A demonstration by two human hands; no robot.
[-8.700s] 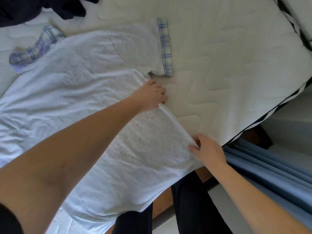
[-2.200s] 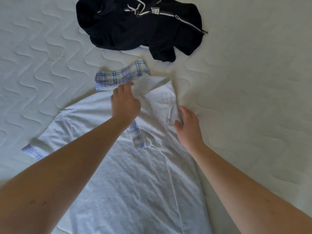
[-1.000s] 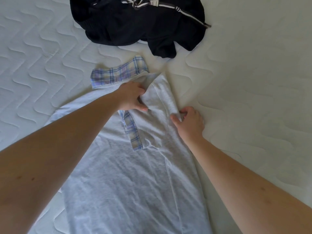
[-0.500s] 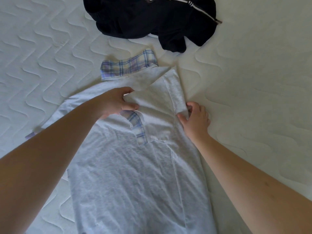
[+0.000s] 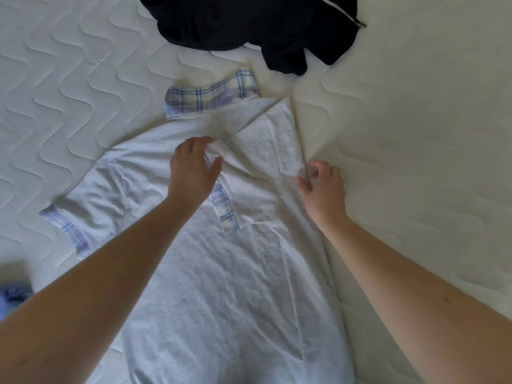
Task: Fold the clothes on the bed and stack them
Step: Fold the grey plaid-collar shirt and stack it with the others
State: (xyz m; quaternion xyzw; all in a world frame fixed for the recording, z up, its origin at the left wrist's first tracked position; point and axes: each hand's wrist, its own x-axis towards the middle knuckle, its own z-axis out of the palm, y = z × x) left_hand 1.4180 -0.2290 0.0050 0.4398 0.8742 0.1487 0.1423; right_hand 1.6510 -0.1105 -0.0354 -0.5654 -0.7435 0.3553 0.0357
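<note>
Hands (image 5: 191, 170) regripped shirt (image 5: 221, 286) fold.

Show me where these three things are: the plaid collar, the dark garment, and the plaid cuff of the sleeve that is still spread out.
plaid collar (image 5: 212, 98): head view, middle of the collar band.
dark garment (image 5: 249, 20): head view, centre of the crumpled heap.
plaid cuff (image 5: 66, 231): head view, middle of the unfolded sleeve's hem.

Left hand (image 5: 191, 173) now pinching the folded sleeve (image 5: 249, 187), formerly beside the plaid collar (image 5: 210, 98).
</note>
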